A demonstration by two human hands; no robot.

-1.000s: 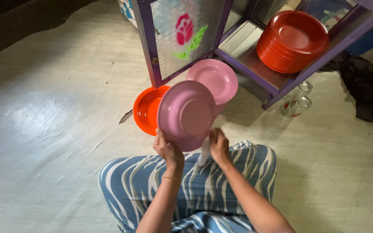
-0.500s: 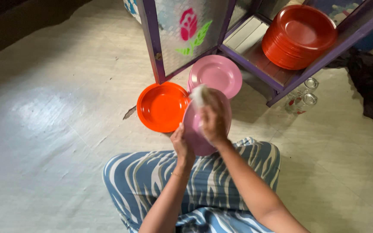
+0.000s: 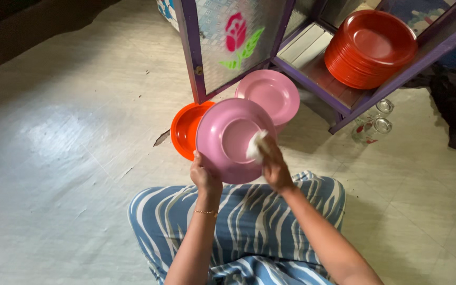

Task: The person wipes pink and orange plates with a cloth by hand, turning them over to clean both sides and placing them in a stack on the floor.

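Floor [image 3: 54, 158]: pale, worn sheet covering, with a small tear just left of the orange plate.
Orange plate [image 3: 184, 129]: lies flat on the floor, right side up, partly hidden behind the pink plate in hand.
Left hand [image 3: 205, 177]: fingers closed on the lower left rim of the pink plate, thumb on the near side; a thin gold bracelet sits on the wrist.
Pink plate [image 3: 228, 138]: held up off the floor over the knees, tilted so its hollow face turns toward the person (it overlaps the orange plate and the pink stack in the view).
White cloth [image 3: 256, 146]: bunched small, pressed against the plate's inner face right of centre.
Right hand [image 3: 274, 166]: closed around the cloth, fingertips pushing it onto the plate.
Pink stack [image 3: 269, 94]: more pink plates piled on the floor at the foot of the cabinet, just behind the held one.
Cabinet [image 3: 228, 47]: purple frame, door open, with a rose painted on its panel.
Red plates [image 3: 370, 47]: a tall pile on the cabinet shelf.
Jars [image 3: 373, 122]: clear glass, on the floor beside the cabinet.
Progress: by my judgement, wiping of this plate is underway; whether the orange plate and pink stack are wiped or waiting cannot be told.
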